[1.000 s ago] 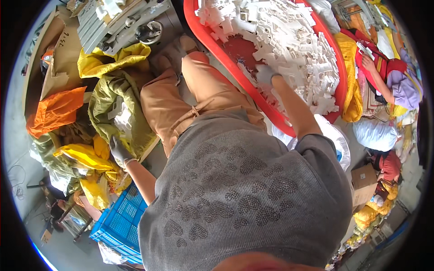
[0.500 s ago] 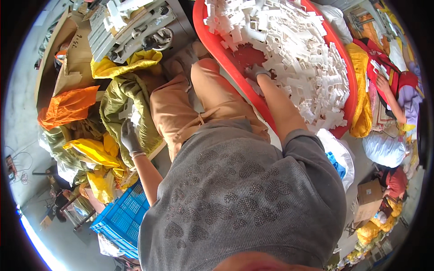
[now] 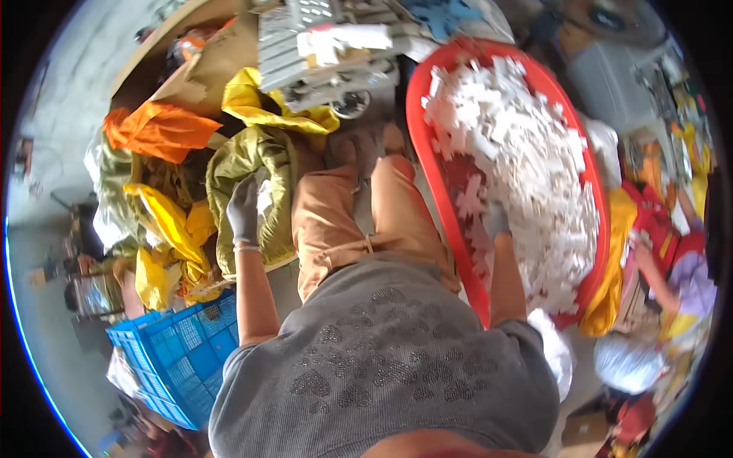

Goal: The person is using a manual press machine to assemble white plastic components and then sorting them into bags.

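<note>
Centrally, at the near edge, the wearer's grey ribbed shirt point(image 3: 382, 359) with dark heart motifs stands before tan drawstring trousers point(image 3: 336, 214). To the near left sits a blue perforated plastic crate point(image 3: 175, 355).

Beyond the crate, the left hand point(image 3: 243, 214), in a grey glove, is positioned at the mouth of an olive-green woven sack point(image 3: 276, 229). Its fingers point away from the wearer; their spread and any grip cannot be determined. A white piece point(image 3: 264, 200) shows inside the sack, just right of this hand.

On the right, the right hand point(image 3: 497, 219), also grey-gloved, is at the left side of a heap of small white plastic parts point(image 3: 534, 191). Its fingers are blurred; neither their spread nor any held part can be determined. The heap lies in a red oval plastic tub point(image 3: 418, 107).

Farther left are an orange cloth-like sheet point(image 3: 160, 130) and a brown cardboard box point(image 3: 221, 72). At the far centre, more white parts point(image 3: 340, 40) rest on a grey metal machine point(image 3: 286, 61).
</note>
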Tool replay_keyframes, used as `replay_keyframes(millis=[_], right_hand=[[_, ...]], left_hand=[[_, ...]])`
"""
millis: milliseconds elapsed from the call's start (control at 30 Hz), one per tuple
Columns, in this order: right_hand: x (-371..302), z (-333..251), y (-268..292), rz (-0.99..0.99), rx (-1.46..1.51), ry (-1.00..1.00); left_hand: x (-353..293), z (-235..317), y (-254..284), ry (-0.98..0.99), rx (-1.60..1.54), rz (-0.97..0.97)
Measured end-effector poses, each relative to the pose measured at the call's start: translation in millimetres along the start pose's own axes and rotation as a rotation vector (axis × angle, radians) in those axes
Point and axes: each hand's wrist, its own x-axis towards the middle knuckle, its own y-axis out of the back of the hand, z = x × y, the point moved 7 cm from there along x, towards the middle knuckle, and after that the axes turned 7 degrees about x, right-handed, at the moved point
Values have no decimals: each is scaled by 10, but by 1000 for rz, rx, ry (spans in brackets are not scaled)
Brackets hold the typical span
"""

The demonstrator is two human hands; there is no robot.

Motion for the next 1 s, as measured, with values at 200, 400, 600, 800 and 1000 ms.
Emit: replay_keyframes(millis=[200,400,600,800,1000], right_hand=[[97,-627,295,-97,-45,-5],[243,-1023,753,59,809,-293],[431,-1835,1298,72,1213,-94],[875,-2688,1610,20,1578,75],[1412,-4099,1662,-144,1151,375]], left_hand=[[391,1419,221,-455,101,180],[741,2449,93,-736,68,160],[1212,2764,-492,-862,163,-94],[1128,2709,-288,-730,-6,-90],[676,1825,294,-528,-121,197]])
